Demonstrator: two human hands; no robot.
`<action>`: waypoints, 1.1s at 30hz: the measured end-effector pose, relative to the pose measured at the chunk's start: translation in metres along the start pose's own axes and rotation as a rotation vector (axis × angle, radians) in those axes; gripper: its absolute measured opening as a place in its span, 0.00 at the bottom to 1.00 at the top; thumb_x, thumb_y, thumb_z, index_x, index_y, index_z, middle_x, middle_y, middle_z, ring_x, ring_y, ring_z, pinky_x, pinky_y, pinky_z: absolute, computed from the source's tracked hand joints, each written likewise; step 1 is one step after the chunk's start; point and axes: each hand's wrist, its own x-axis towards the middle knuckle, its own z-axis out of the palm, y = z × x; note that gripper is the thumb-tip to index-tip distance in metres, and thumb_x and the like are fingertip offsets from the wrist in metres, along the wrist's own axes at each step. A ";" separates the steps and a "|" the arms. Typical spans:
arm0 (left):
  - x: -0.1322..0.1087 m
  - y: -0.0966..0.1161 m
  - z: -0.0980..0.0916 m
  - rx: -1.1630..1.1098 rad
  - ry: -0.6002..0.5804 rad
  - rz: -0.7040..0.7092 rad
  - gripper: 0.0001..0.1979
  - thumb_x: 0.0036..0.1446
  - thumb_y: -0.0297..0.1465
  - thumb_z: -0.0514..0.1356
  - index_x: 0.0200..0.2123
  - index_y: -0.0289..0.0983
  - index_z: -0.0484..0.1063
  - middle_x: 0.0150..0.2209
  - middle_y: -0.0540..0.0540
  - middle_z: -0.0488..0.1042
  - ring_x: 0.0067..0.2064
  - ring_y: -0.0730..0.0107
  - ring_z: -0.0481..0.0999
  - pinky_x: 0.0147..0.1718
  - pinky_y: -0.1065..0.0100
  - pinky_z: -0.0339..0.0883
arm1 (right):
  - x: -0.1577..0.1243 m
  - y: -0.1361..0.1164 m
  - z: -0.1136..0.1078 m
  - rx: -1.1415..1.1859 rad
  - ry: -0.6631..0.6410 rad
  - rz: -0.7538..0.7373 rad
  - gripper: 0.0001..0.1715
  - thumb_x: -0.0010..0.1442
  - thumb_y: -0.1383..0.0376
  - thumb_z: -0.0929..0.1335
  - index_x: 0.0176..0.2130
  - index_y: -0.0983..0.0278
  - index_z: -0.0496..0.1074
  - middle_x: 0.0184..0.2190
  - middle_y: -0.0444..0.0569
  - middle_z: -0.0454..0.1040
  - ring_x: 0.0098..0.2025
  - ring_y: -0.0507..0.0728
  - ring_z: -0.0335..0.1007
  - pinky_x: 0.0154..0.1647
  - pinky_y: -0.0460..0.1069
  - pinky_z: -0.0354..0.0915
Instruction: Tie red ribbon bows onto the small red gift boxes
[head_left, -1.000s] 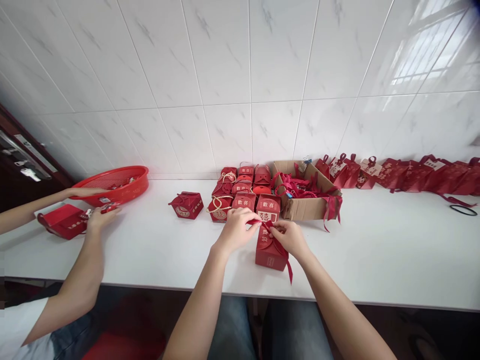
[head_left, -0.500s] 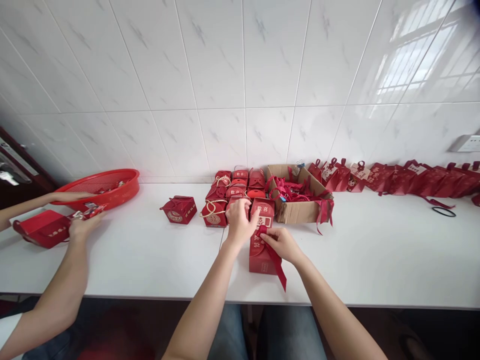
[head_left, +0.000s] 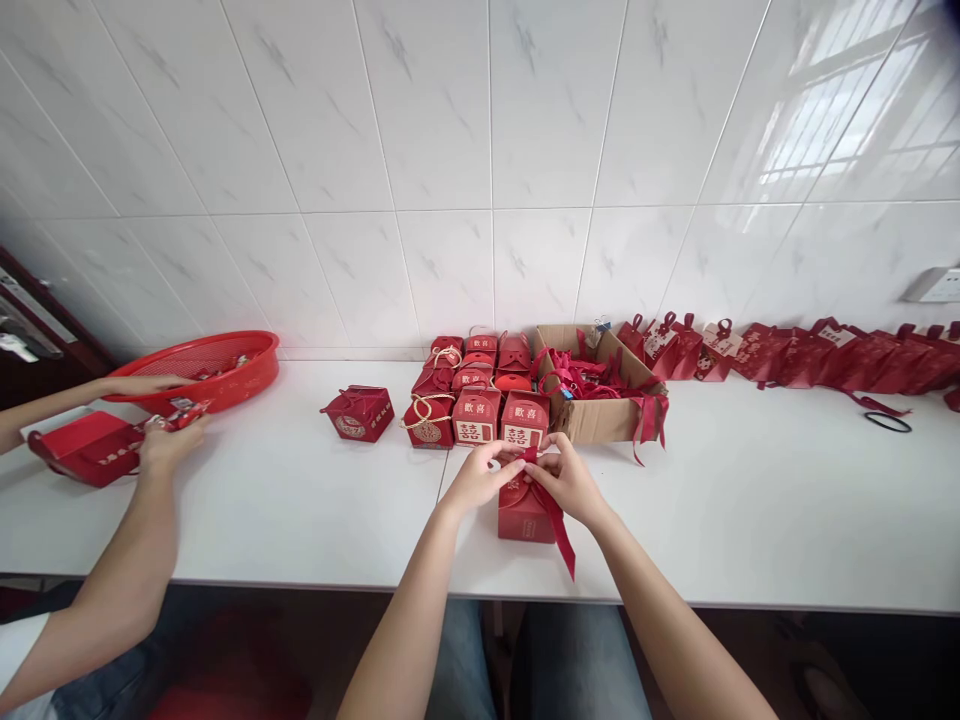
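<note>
A small red gift box point(head_left: 523, 516) stands on the white table point(head_left: 750, 520) in front of me. A dark red ribbon point(head_left: 559, 528) is tied at its top and hangs down its right front. My left hand point(head_left: 481, 476) pinches the ribbon at the top of the box from the left. My right hand point(head_left: 567, 477) pinches it from the right, fingers closed. The two hands almost touch above the box.
Several finished red boxes point(head_left: 474, 400) stand behind. A cardboard box point(head_left: 600, 415) holds red ribbons. More red bags point(head_left: 810, 352) line the wall at right. A black band point(head_left: 887, 422) lies on the table. At left another person's hands point(head_left: 166, 440) work at a red box point(head_left: 86, 448) beside a red basket point(head_left: 206, 368).
My left hand came back from the boxes behind to the ribbon at the top of the box. Both hands now meet there. The other person's hands stayed by the red box.
</note>
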 end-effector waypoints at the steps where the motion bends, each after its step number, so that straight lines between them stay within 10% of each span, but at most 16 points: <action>1: 0.000 -0.001 0.000 -0.002 -0.008 -0.001 0.11 0.54 0.37 0.60 0.36 0.37 0.74 0.36 0.45 0.77 0.39 0.64 0.76 0.41 0.65 0.68 | 0.000 0.000 0.000 0.010 0.006 0.000 0.20 0.56 0.54 0.67 0.38 0.58 0.53 0.25 0.44 0.76 0.28 0.57 0.73 0.32 0.50 0.65; 14: -0.006 -0.002 0.009 -0.015 0.137 0.076 0.08 0.57 0.35 0.54 0.32 0.37 0.70 0.34 0.47 0.75 0.39 0.67 0.74 0.41 0.68 0.66 | 0.000 -0.004 -0.001 -0.326 0.065 -0.081 0.11 0.53 0.59 0.70 0.35 0.63 0.76 0.33 0.51 0.73 0.27 0.54 0.67 0.31 0.51 0.65; 33: -0.008 -0.006 0.024 0.185 0.173 0.193 0.06 0.51 0.23 0.55 0.32 0.39 0.62 0.30 0.50 0.71 0.33 0.69 0.72 0.35 0.68 0.65 | 0.000 0.001 -0.002 -0.222 0.068 0.067 0.14 0.56 0.58 0.67 0.29 0.64 0.77 0.50 0.57 0.68 0.56 0.64 0.62 0.56 0.56 0.58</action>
